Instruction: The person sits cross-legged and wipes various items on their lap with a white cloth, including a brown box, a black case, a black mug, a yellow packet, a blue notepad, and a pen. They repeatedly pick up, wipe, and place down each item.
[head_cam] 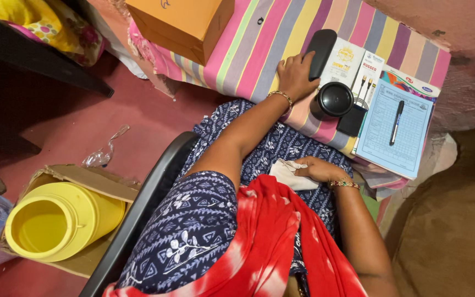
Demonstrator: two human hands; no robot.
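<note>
Two hands are busy here: the left hand reaches out onto the striped cloth-covered tabletop, fingers curled against the long black oblong case, touching it but not clearly gripping. The right hand rests in the lap, fingers closed loosely on a crumpled white cloth. Just beside the case sits a round black lidded container, then printed packets and a blue printed form with a black pen lying on it. That form overhangs the tabletop edge; a nudge from the wrist could tip the container or send the papers sliding off.
</note>
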